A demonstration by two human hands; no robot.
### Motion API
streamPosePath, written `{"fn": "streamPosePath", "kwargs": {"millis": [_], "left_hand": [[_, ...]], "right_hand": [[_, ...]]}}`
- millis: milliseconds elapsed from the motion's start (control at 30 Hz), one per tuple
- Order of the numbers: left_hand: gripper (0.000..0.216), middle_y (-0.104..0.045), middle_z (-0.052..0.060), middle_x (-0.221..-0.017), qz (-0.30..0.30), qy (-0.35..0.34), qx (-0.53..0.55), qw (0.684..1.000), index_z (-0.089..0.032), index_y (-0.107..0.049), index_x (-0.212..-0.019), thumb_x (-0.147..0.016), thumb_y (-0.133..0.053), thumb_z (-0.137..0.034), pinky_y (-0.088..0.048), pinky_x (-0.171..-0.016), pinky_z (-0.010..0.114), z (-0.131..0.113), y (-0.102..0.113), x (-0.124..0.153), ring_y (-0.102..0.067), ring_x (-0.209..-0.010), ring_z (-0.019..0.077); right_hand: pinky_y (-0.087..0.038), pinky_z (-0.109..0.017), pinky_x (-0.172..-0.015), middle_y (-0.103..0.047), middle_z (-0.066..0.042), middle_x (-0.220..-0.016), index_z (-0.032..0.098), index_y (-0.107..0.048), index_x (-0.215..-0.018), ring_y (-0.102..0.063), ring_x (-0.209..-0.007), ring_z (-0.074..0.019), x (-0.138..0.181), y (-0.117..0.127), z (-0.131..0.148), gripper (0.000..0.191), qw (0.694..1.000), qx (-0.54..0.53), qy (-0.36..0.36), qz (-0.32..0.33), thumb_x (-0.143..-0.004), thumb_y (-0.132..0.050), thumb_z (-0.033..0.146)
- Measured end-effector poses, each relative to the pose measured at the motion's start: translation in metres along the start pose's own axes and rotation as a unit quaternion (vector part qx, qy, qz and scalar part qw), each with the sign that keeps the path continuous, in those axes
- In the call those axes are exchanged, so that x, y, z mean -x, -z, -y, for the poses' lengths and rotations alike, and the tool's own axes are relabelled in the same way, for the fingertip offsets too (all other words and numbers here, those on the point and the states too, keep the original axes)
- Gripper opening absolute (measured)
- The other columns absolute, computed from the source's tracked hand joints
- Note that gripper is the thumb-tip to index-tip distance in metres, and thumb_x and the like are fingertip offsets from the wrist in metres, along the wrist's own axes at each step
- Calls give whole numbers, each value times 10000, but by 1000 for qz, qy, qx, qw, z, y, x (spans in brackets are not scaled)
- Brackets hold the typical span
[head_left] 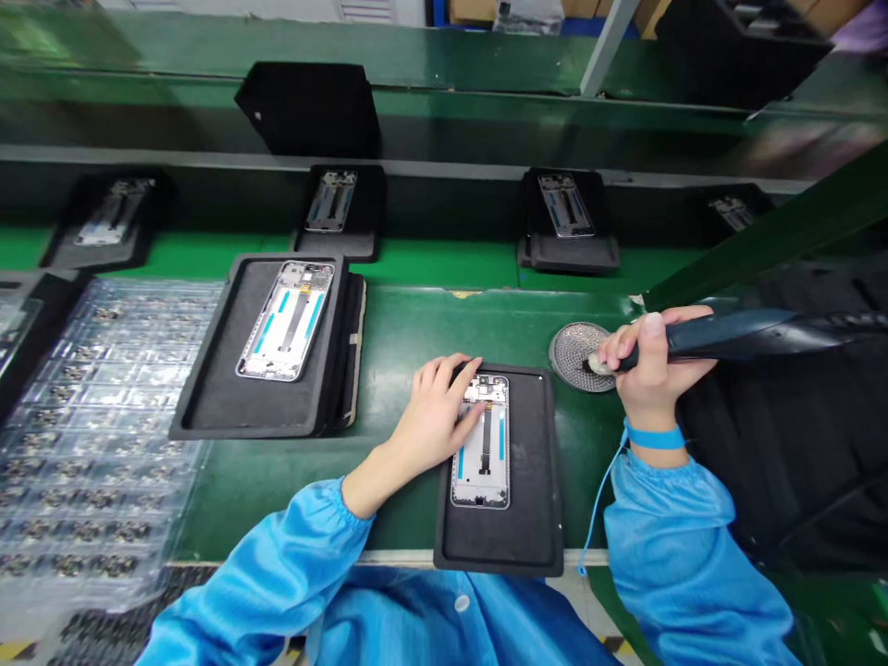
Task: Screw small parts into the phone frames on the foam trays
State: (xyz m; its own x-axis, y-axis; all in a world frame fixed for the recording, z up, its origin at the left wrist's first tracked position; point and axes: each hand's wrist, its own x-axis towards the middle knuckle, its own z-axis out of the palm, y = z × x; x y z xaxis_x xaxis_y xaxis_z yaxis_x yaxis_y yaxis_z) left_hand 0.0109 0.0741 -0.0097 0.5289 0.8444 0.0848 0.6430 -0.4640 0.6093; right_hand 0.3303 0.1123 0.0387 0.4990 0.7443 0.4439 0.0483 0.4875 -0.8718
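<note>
My left hand [440, 412] lies over the upper left part of a phone frame [478, 481], its fingers stretched out and thumb apart on the circuitry. That frame rests in a black foam tray [534, 499] at the bench's front edge. An electric screwdriver [735, 335] is gripped in my right hand [652, 365], which wears a blue wrist strap. The driver's pale tip end is over a round, perforated metal screw plate [579, 351]; whether it touches cannot be seen. To the left, another phone frame [288, 319] sits in a stacked black tray [215, 398].
Clear plastic blister trays [104, 444] with small parts cover the left side. Behind, more phone frames [565, 205] on black trays line a green conveyor [450, 259]. A dark green post [770, 227] slants beyond my right hand. A black box [309, 109] stands at the back.
</note>
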Motion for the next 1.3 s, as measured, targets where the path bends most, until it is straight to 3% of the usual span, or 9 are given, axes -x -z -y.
{"fn": "streamPosePath", "kwargs": {"millis": [200,400,533,700,1300], "left_hand": [[630,-714,236,-1785,12,-19,13,1000,-226,-678,-1909,-1338,-567,-467,-531,-1436,721,-7,2,2,-637,-1621,459],[563,-803,201,-1720,71,-17,57,996,-232,-768,-1846,-1334,-571,-359,-538,-1384,652,-2,19,-13,-682,-1580,416],[544,-830,168,-1688,77,11,74,994,-283,-801,-1820,-1293,-671,-316,-535,-1363,624,-2,20,-20,-701,-1573,400],[527,-839,172,-1676,69,14,79,994,-279,-818,-1800,-1293,-681,-328,-546,-1329,627,-7,15,-20,-696,-1561,407],[513,-842,161,-1665,76,12,95,992,-265,-834,-1771,-1287,-672,-306,-514,-1372,600,-14,15,-23,-686,-1552,391]], "right_hand": [[-569,-287,-523,-578,126,-660,321,-579,-1079,-568,-492,-138,1,0,2,573,999,16,4,36,-1077,-1068,620],[-506,-294,-450,-585,147,-646,333,-577,-1088,-467,-402,-138,14,-28,40,510,997,-46,50,28,-1095,-1025,576],[-530,-288,-421,-620,139,-659,333,-586,-1094,-462,-373,-129,35,-62,54,464,988,-103,30,116,-1155,-987,558],[-562,-257,-444,-602,143,-678,327,-606,-1106,-503,-388,-111,58,-89,41,383,970,-137,-14,201,-1208,-941,480],[-563,-273,-472,-627,137,-689,332,-610,-1129,-500,-398,-119,65,-87,29,362,967,-132,-14,218,-1209,-937,467]]}}
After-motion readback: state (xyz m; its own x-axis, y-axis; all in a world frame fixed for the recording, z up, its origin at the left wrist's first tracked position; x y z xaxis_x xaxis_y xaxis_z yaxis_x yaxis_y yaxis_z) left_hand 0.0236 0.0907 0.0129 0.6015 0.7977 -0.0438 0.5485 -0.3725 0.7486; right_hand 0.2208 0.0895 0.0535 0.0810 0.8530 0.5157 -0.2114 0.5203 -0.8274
